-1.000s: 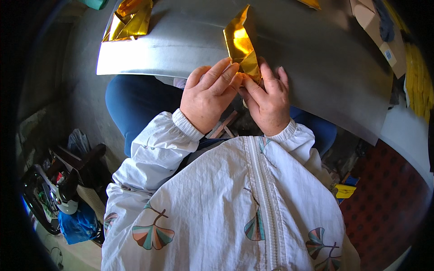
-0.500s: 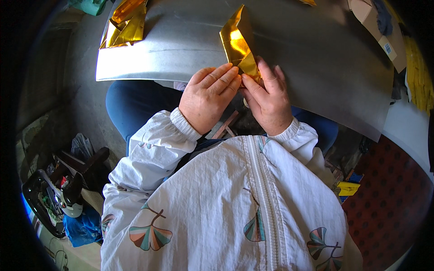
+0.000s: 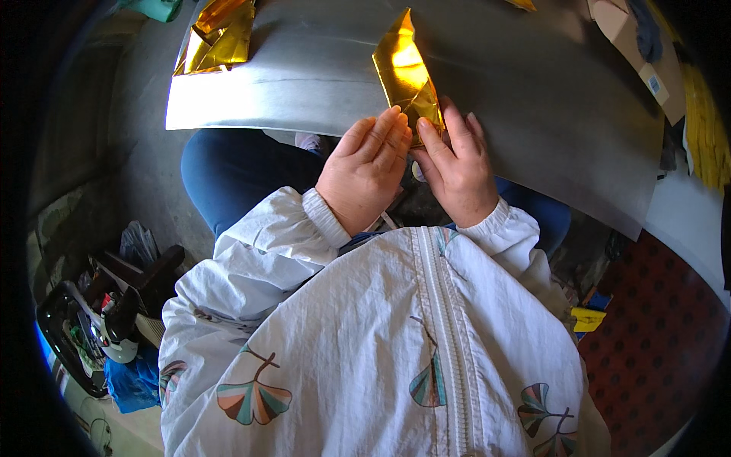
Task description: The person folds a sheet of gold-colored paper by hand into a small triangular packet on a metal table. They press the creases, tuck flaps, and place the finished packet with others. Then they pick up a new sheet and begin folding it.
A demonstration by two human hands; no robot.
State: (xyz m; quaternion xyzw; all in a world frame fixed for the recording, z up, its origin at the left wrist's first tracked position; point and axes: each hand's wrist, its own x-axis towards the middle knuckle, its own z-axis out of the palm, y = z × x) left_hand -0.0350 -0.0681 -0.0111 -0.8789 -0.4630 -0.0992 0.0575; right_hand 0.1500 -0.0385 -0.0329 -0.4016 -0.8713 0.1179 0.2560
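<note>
A folded piece of shiny gold foil paper (image 3: 406, 67), pointed at its far end, lies on the grey metal sheet at the near edge. My left hand (image 3: 364, 169) has its fingers close together on the paper's near left corner, its thumb hidden. From the right, my right hand (image 3: 459, 166) grips the near right edge, one finger on top and others along the side. Creases cross the paper just beyond my fingertips. The near end is partly covered by both hands.
More folded gold foil (image 3: 221, 42) lies at the sheet's far left. The metal sheet (image 3: 533, 91) curves across my knees. Cardboard (image 3: 613, 27) and a stack of yellow paper (image 3: 704, 126) stand at the right. A black basket (image 3: 65, 335) with a blue bag (image 3: 133, 381) sits low left.
My left hand has shifted slightly right and its fingers point more steeply away from me. More of the paper's creased near end shows. My right hand stays on the edge, moved a little.
</note>
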